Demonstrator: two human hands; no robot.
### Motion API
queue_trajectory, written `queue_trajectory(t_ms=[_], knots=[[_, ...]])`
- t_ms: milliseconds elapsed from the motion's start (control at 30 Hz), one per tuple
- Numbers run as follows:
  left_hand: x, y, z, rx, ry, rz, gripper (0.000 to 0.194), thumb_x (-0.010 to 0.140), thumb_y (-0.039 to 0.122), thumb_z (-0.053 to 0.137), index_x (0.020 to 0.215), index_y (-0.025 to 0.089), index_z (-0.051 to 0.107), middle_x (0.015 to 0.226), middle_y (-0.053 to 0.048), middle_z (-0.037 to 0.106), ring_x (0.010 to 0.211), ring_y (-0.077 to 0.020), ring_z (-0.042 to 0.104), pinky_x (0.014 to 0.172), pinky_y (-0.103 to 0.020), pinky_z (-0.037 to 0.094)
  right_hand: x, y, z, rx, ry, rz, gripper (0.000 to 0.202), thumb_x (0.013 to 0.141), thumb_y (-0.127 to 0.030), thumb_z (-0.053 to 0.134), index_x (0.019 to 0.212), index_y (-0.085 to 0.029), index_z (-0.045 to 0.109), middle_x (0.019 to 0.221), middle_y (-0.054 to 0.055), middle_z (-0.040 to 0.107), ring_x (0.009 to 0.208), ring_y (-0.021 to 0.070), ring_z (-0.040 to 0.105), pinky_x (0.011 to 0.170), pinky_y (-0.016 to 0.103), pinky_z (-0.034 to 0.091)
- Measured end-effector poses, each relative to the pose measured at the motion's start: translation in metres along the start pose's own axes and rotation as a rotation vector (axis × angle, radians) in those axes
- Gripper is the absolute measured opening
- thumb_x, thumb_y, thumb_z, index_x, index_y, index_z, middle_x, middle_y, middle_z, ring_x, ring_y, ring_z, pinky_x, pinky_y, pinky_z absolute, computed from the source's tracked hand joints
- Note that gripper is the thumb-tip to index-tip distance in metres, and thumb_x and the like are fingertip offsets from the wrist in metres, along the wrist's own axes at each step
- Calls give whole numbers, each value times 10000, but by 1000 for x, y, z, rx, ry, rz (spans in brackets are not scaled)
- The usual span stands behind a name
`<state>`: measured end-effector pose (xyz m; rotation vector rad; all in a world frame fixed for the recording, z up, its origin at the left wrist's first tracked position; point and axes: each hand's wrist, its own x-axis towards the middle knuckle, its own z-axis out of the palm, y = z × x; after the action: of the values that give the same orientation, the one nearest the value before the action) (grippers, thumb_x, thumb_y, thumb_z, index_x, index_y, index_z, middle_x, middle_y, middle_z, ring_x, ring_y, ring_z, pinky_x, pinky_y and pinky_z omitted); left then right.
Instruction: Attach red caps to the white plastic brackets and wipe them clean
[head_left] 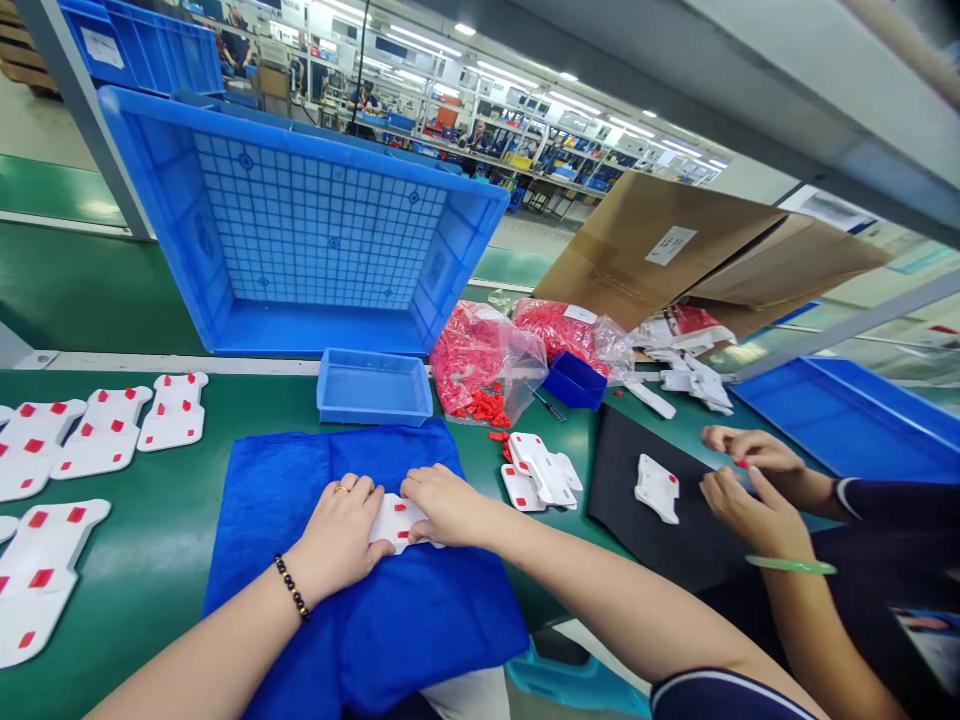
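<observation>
A white plastic plate with red pads (391,522) lies on a blue cloth (300,640) in front of me. My left hand (341,530) is closed on the plate's left side, its thumb along the near edge. On the right side, my right hand (448,508) grips the same plate with its fingers curled over it. Both hands cover much of the plate, so only its middle and parts of its edges show. To the right of the cloth lies a small stack of similar white plates (551,478), with loose red pieces (498,437) beside it.
Several padded plates (105,430) lie at the left. A shallow blue tray (375,388), bags of red pieces (480,360) and a small dark blue bin (576,381) stand behind the cloth. A co-worker's hands (765,490) work at the right over a black mat (637,530).
</observation>
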<state>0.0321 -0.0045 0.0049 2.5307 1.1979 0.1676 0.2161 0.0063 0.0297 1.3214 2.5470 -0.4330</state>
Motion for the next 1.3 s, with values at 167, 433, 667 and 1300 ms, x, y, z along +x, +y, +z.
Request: queue_trajectory(t_ms=[167,433,667,1300], knots=[[0,0,2,-10,-26,-5,620,684,510,602,1209,212,462,1118,-94,523,1052,-274,421,893,-407,328,-4,1,3,24,-28,-18,473,648,-415,705,1001,-136,560,956,106,574,907,250,533,743,346,391],[3,10,7,41,-45,-56,580,721,412,589,1228,165,453,1095,-102,531,1015,-279,418,883,-421,330,-5,1,17,32,1,29,404,648,-340,715,949,-115,566,943,116,548,886,245,513,744,339,389],[4,18,9,70,-70,-74,563,738,355,567,1238,130,444,1117,-123,517,1020,-288,414,869,-421,332,-4,-1,16,38,-4,42,366,664,-314,693,938,-107,565,918,117,546,875,251,510,728,342,397],[-3,1,9,47,-1,4,745,632,524,643,1251,176,419,1185,-125,493,1090,-293,397,907,-419,318,-28,9,32,364,154,50,662,620,-315,721,1205,-190,436,1110,82,492,1054,250,429,902,379,348]])
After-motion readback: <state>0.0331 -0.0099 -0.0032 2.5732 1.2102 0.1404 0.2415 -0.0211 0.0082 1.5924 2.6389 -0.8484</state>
